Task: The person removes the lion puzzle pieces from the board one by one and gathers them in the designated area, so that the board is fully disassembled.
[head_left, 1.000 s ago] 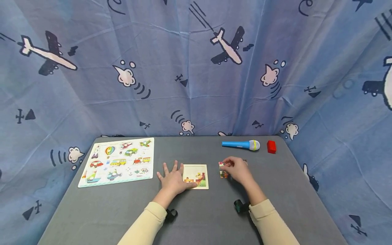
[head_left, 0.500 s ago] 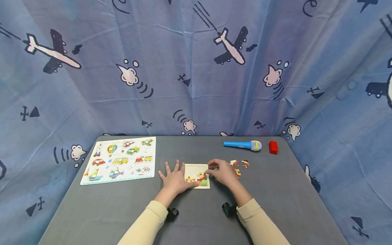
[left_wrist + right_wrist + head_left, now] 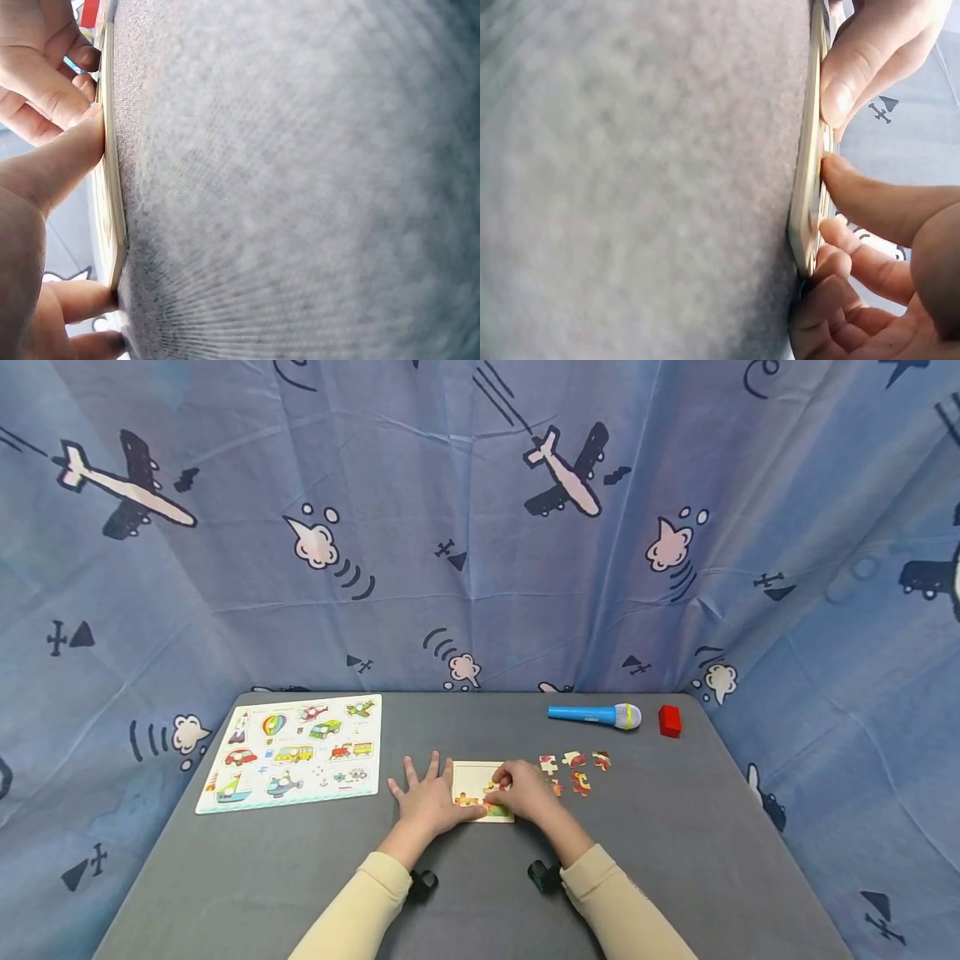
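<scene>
A small wooden jigsaw board [image 3: 471, 772] with a pale raised frame lies flat in front of me, picture pieces along its lower part. My left hand [image 3: 429, 806] spreads its fingers beside the board's left edge, and its thumb [image 3: 79, 146] presses on the board near the lower rim. Over the board's right half, my right hand [image 3: 528, 792] pinches a jigsaw piece between thumb and fingers, low against the board; the fingers hide most of the piece. In the right wrist view the right thumb [image 3: 859, 191] touches down at the board's surface.
Several loose jigsaw pieces [image 3: 581, 783] lie right of the board. Behind them are a blue toy microphone [image 3: 592, 715] and a red block [image 3: 670, 721]. A large vehicle picture board [image 3: 292, 756] lies at the left. A blue curtain [image 3: 405, 527] hangs behind the grey table [image 3: 300, 868].
My right hand has moved left from the loose pieces to the board, bringing a piece along, which uncovers the pieces behind it. The left hand stays on the board.
</scene>
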A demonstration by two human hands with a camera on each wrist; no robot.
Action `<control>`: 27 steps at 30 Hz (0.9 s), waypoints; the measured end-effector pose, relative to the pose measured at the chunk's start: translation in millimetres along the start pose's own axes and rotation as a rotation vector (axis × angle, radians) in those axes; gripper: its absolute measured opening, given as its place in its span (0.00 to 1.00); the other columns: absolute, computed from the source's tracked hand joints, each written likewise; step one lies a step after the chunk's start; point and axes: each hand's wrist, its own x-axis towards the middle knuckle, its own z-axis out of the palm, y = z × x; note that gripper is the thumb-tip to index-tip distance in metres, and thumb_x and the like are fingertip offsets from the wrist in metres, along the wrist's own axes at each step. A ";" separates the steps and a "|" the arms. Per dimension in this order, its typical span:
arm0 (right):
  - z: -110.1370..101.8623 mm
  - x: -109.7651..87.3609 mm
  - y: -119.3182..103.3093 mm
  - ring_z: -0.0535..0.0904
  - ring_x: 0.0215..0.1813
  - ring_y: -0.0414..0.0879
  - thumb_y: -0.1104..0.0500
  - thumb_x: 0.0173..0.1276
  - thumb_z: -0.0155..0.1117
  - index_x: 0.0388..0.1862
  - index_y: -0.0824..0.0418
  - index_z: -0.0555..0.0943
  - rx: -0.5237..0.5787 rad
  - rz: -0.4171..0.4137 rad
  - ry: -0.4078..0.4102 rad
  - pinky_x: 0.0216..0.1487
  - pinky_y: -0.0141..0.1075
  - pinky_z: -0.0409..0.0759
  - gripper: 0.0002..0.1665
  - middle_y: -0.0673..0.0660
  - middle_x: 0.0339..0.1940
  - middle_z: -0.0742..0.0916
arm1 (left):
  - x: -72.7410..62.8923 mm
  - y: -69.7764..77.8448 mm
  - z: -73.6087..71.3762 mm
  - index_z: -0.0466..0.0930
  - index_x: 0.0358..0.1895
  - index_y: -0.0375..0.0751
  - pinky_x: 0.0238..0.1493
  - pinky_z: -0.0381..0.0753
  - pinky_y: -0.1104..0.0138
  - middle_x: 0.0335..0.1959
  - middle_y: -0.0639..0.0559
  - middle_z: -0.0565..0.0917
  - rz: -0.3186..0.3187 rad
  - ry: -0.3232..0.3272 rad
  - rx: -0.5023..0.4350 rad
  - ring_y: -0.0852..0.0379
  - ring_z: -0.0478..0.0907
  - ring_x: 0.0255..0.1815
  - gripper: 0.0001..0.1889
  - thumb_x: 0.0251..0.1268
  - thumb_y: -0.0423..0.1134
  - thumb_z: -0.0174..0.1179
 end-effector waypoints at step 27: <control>1.4 2.4 2.8 0.75 0.30 0.41 0.59 0.59 0.79 0.34 0.55 0.89 0.145 0.004 0.015 0.32 0.34 0.73 0.06 0.48 0.27 0.84 | -0.4 2.4 -1.8 0.62 0.79 0.48 0.68 0.42 0.22 0.81 0.43 0.57 -0.013 -0.002 -0.005 0.26 0.39 0.81 0.60 0.44 0.79 0.65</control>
